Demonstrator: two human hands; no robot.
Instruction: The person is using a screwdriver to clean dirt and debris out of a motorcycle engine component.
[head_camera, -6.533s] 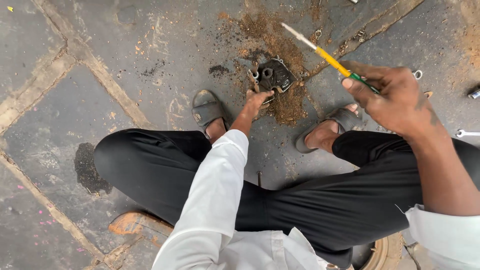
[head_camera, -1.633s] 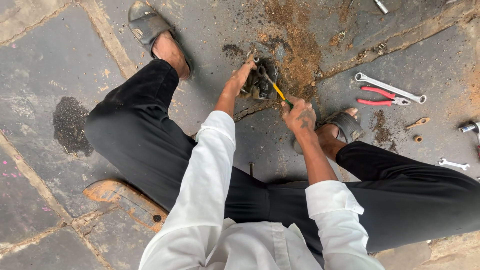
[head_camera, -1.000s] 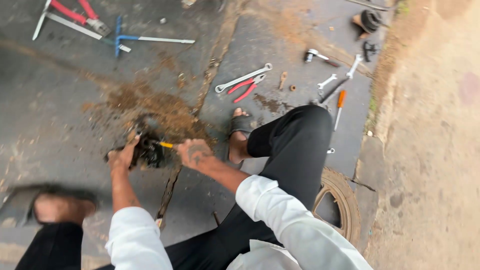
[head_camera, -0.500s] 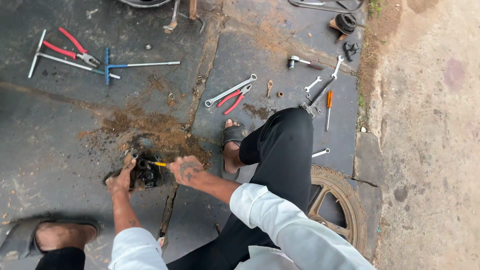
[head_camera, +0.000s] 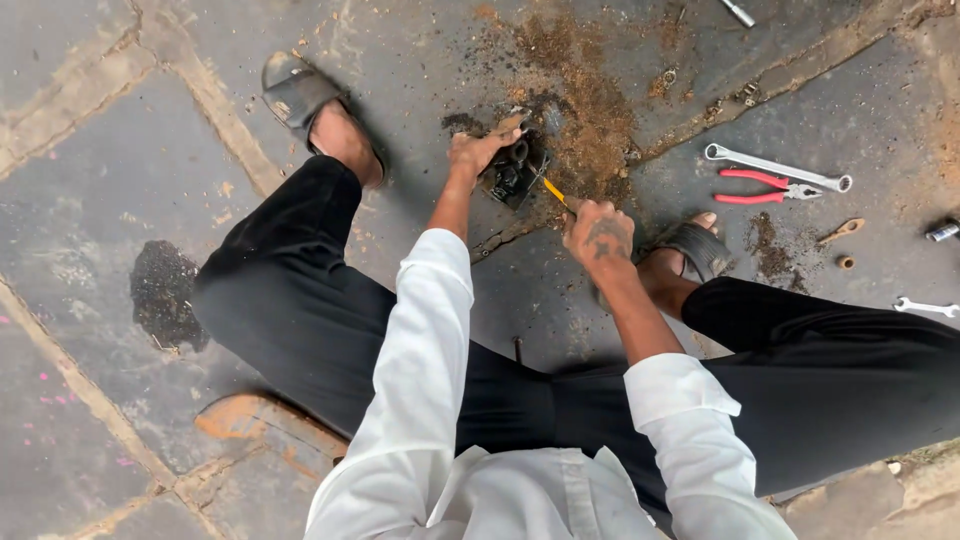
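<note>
- The stone floor is dark grey paving with pale seams; a wide patch of rusty brown dirt spreads over it just beyond the hands.
- The person sits low with knees apart, in black trousers and white sleeves, two sandalled feet flat on the floor: one sandal at the left, one at the right.
- One small black metal part, grimy and lumpy, lies on the floor at the near edge of the dirt, between the two hands.
- The left hand grips the part from its left side, fingers curled over its top.
- The right hand is clenched round one yellow-handled screwdriver, whose tip reaches the part's right side.
- Well to the right lie one long silver spanner and one pair of red-handled pliers, just beside each other, and one smaller spanner nearer the right knee.
</note>
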